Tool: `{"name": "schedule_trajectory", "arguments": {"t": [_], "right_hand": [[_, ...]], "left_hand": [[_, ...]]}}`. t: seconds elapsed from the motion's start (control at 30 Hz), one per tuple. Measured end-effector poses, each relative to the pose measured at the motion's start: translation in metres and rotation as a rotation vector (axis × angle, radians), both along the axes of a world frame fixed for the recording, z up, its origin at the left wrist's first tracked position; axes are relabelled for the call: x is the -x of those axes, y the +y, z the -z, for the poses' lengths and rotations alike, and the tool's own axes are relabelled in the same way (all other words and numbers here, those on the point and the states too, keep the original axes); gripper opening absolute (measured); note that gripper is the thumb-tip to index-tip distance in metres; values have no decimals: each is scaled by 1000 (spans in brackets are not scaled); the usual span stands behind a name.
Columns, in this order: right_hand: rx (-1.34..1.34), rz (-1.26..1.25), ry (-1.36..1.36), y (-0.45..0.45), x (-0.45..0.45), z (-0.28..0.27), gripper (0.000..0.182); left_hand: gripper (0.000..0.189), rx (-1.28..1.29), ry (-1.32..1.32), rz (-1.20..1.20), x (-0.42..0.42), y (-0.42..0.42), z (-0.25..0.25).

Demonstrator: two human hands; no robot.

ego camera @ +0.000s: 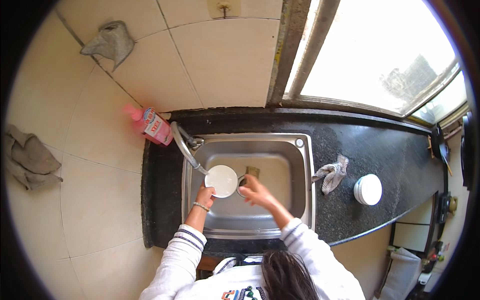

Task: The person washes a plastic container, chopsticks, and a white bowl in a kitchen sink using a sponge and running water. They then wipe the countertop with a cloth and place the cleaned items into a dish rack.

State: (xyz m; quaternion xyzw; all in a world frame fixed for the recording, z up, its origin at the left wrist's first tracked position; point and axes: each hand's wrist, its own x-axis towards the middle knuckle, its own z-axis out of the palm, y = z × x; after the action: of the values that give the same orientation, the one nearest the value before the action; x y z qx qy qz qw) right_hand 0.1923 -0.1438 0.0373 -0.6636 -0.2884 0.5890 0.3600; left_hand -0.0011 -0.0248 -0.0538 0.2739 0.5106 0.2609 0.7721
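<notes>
My left hand [206,195] grips the near rim of a white bowl [222,180] over the stainless steel sink [248,222]. The bowl's mouth faces up, right under the tip of the curved metal faucet [183,144], and its inside looks wet. Nothing shows in my right hand [258,193]; its fingers are apart and slightly blurred, just right of the bowl. Partly behind those fingers, the round drain [240,186] is visible. A brownish scrubbing sponge [252,171] lies on the sink floor beyond my right hand.
A pink pump bottle [153,125] stands behind the faucet at the left. Right of the sink, a crumpled striped cloth [333,174] and white stacked bowls [368,189] rest on the black speckled counter [393,161]. Grey rags [112,43] hang on the tiled wall. A window [367,56] is behind.
</notes>
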Motion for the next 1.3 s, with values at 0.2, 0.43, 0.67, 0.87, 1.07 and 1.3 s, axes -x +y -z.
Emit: {"name": "schedule_trajectory", "arguments": {"t": [0.2,0.43,0.67,0.87,1.07,1.3], "right_hand": [[-112,346,-137,51,82,78,45],[-522,45,-700,47,71,47,35],[-130,31,-116,51,48,58,30],[14,56,343,37,-2,93,55],[243,-56,-776,41,13,191,42],[-175,-390,-560,98,21,220,27]], "left_hand": [[43,-52,-84,-387,-9,-18,7],[28,-302,247,-248,13,-3,35],[43,-571,267,405,17,24,-45],[56,-764,476,197,22,-6,-45],[53,-1351,867,263,18,-11,-88],[52,-1401,869,277,17,-9,-98]]}}
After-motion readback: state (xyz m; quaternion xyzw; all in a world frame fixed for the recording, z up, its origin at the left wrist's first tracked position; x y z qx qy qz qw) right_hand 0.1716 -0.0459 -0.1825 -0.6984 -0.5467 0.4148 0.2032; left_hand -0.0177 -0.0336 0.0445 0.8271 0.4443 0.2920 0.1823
